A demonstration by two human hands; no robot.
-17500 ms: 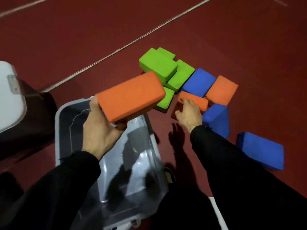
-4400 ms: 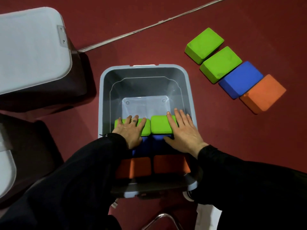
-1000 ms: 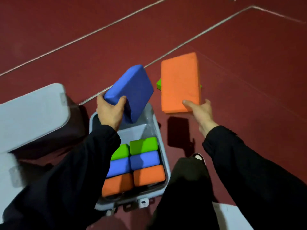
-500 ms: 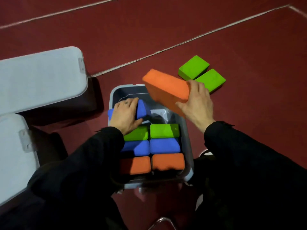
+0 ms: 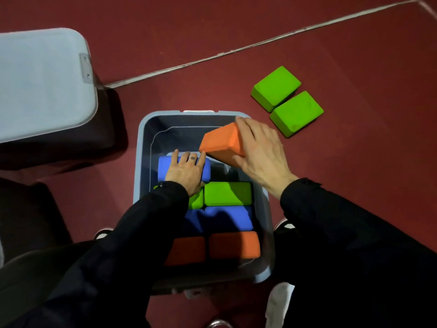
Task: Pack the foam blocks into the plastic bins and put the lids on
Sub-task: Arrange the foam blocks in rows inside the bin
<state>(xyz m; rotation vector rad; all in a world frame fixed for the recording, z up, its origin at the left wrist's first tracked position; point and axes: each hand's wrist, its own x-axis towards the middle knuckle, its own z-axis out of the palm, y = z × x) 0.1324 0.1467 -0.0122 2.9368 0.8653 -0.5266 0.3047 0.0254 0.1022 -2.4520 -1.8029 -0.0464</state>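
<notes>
Open bin (image 5: 142, 162) seen from above. The near part is filled wall to wall by three rows of paired blocks: green (image 5: 228, 194), blue (image 5: 228, 218), orange (image 5: 234, 245). The far left floor is taken by a blue block (image 5: 163, 169) under the flat left hand (image 5: 185, 172). The far right floor is bare, but a tilted orange block (image 5: 221, 140) held in the right hand (image 5: 257, 150) hangs over it. Left of the bin, a lidded bin (image 5: 42, 81) stands close. To the right, red floor (image 5: 354, 174) lies open up to two green blocks (image 5: 275, 87) (image 5: 296, 112).
</notes>
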